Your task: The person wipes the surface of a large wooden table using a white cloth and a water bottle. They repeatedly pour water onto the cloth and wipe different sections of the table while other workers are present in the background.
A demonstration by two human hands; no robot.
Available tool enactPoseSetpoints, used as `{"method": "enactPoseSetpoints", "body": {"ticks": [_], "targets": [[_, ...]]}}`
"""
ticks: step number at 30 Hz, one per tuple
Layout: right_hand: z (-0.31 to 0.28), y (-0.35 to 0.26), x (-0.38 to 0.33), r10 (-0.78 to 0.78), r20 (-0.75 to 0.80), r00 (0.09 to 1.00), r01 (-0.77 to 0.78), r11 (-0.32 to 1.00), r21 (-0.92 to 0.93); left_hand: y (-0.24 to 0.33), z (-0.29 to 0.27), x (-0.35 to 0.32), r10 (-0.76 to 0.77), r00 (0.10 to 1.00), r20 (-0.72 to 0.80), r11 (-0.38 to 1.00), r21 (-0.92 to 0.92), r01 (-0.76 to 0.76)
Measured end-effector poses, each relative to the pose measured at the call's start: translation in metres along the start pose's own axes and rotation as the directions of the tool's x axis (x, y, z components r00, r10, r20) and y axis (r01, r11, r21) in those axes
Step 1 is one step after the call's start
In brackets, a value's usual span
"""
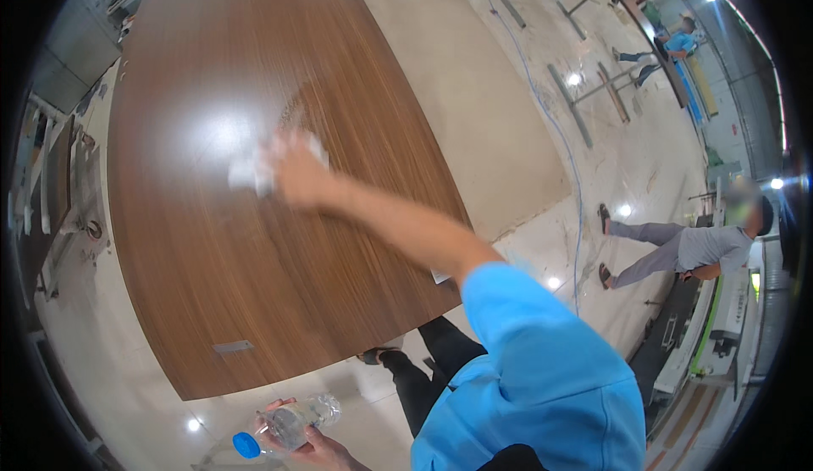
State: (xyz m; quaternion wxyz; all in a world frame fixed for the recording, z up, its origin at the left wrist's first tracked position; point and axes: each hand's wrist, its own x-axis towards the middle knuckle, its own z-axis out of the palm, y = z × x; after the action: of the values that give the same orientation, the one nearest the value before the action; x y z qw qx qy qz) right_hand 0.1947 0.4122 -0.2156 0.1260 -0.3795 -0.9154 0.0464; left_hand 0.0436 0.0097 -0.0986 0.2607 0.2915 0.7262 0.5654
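- Low on the left, our left hand (313, 447) was closed round a clear plastic bottle (292, 424) with a blue cap (246, 446), held off the board's near edge over the pale floor (127, 386); we judged it best kept there, tilted away from the wood, so nothing dripped on the wiped part.
- Further right, our right hand (296, 174) pressed a crumpled white cloth (254, 170) onto the large brown wooden tabletop (254, 242), fingers bunched on it, beside a bright glare patch; the hand was blurred, so we could not tell the exact pinch.
- We judged that long strokes along the grain with even, flat pressure would serve best.
- At far right, another person in grey (686, 251) stood well apart.
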Motion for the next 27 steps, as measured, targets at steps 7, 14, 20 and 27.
{"method": "enactPoseSetpoints", "body": {"ticks": [7, 14, 20, 27], "targets": [[-0.038, -0.059, -0.067, -0.267, -0.044, 0.963, 0.271, 0.951, 0.146, -0.004, -0.027, 0.001, -0.012, 1.0, -0.007, 0.991, -0.132, 0.011], [0.004, -0.08, -0.084, 0.015, -0.066, 0.998, -0.005, 0.99, 0.143, 0.008, -0.084, 0.04, -0.039, 0.995, -0.088, 0.913, -0.409, 0.0], [-0.032, -0.125, -0.218, -0.046, 0.027, 0.999, 0.042, 0.99, 0.134, 0.014, -0.102, 0.114, 0.009, 0.996, -0.088, 0.755, -0.652, -0.064], [0.024, -0.108, -0.105, 0.057, -0.13, 0.99, -0.049, 0.997, 0.062, 0.013, -0.163, 0.127, -0.043, 0.998, 0.046, 0.582, -0.811, 0.063]]}}
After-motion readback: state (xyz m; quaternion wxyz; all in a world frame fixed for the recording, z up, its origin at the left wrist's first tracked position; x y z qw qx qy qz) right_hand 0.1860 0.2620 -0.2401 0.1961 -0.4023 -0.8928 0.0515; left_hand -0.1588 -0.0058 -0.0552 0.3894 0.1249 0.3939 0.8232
